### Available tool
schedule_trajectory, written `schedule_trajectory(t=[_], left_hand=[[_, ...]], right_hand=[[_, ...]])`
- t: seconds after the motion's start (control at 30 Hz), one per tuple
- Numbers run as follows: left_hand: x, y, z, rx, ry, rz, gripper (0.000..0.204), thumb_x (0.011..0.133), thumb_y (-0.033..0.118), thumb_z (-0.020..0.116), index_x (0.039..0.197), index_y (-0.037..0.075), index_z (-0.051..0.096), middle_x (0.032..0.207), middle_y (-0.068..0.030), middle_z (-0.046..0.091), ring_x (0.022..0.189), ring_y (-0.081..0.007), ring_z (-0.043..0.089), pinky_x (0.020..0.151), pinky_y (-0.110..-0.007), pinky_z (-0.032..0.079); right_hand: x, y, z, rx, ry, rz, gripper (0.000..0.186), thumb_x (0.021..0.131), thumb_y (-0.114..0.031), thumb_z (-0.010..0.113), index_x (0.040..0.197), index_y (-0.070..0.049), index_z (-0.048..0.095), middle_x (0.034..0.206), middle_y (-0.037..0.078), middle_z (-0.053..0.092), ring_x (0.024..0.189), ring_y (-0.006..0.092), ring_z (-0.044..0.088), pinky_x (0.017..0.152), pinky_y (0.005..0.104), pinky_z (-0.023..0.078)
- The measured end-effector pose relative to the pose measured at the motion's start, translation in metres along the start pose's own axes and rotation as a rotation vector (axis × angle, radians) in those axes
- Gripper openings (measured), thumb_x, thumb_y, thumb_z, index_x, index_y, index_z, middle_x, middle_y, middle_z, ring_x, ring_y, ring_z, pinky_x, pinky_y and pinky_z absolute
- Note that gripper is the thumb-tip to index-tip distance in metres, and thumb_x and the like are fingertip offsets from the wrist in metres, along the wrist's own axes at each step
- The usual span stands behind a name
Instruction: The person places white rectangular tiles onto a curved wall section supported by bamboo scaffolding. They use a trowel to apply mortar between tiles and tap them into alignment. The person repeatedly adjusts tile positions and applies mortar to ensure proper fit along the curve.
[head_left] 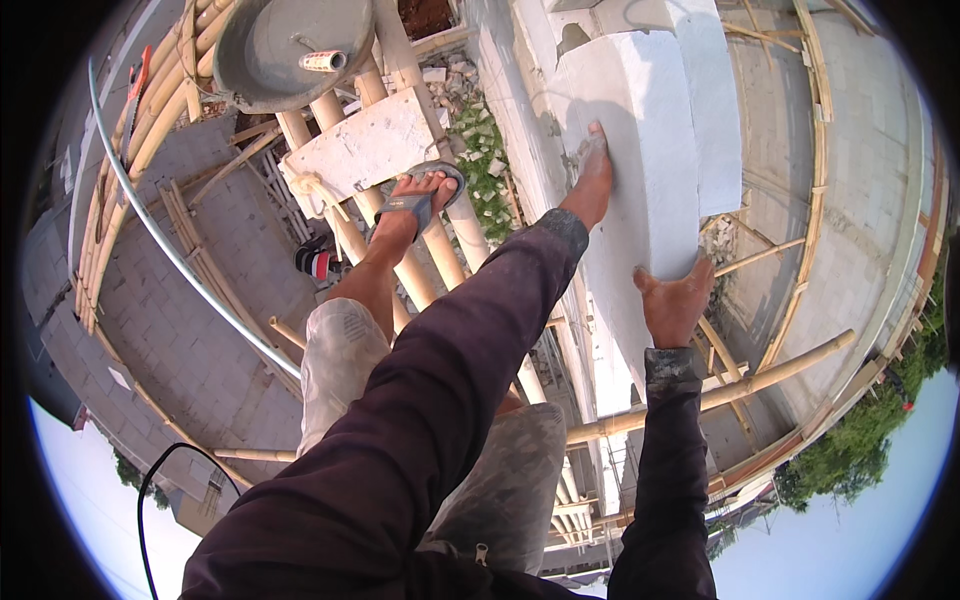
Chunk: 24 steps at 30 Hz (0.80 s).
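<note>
White block point(665, 185): lay along the wall point(508, 90), right of the bamboo scaffold point(440, 252).
Left hand point(592, 178): rested against it, one finger straight; others we couldn't make out.
Right hand point(676, 305): thumb and fingers clasped its near end.
Slip risk: uneven pushing could, we judged, have tipped it off.
Long axis: ran with the wall, near end toward us.

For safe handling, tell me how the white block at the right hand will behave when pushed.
The white block is probably stiff, showing no dent beside the right hand. Its flat sides make rolling unlikely. The matte face suggests it may not be slippery.
</note>
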<state>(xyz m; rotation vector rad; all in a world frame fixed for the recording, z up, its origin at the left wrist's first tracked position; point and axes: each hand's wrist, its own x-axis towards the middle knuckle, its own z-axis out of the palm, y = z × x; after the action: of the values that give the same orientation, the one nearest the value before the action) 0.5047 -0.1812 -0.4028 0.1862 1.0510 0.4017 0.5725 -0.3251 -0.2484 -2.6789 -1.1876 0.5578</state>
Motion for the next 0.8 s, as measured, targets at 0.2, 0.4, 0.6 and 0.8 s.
schedule_trajectory(t=[0.2,0.4,0.6,0.8], left_hand=[[0.005,-0.001,0.006,-0.055,0.043,0.050,0.086,0.098,0.070,0.021,0.157,0.007,0.014,0.162,-0.0110,0.020,0.147,-0.0263,0.020,0.120,-0.038,0.015],[-0.002,-0.003,0.013,-0.095,0.098,-0.002,0.089,0.097,0.071,0.024,0.157,0.007,0.013,0.162,-0.0088,0.020,0.147,-0.0258,0.021,0.120,-0.038,0.016],[0.018,0.024,0.022,0.013,0.262,-0.004,0.097,0.093,0.076,0.026,0.157,0.005,0.007,0.164,-0.0123,0.011,0.149,-0.0270,0.016,0.121,-0.038,0.014],[0.035,0.056,0.016,-0.240,0.083,0.002,0.095,0.094,0.075,0.025,0.156,0.005,0.012,0.160,-0.0146,0.018,0.146,-0.0283,0.023,0.119,-0.038,0.019]], right_hand=[[-0.022,0.003,-0.006,-0.120,0.043,-0.044,0.093,0.066,-0.020,0.084,0.140,0.007,0.034,0.130,0.031,0.045,0.122,0.0471,0.044,0.100,0.0547,0.039],[-0.038,0.021,-0.014,-0.045,-0.118,0.067,0.092,0.067,-0.019,0.084,0.139,0.011,0.035,0.130,0.031,0.047,0.124,0.0468,0.045,0.104,0.0519,0.038],[-0.016,0.006,-0.009,-0.032,-0.048,0.043,0.090,0.065,-0.021,0.085,0.135,0.014,0.039,0.127,0.033,0.050,0.120,0.0485,0.049,0.102,0.0505,0.041],[0.011,-0.015,-0.005,-0.113,0.020,-0.098,0.078,0.064,-0.021,0.087,0.119,0.017,0.047,0.106,0.033,0.054,0.100,0.0501,0.054,0.087,0.0527,0.044]])
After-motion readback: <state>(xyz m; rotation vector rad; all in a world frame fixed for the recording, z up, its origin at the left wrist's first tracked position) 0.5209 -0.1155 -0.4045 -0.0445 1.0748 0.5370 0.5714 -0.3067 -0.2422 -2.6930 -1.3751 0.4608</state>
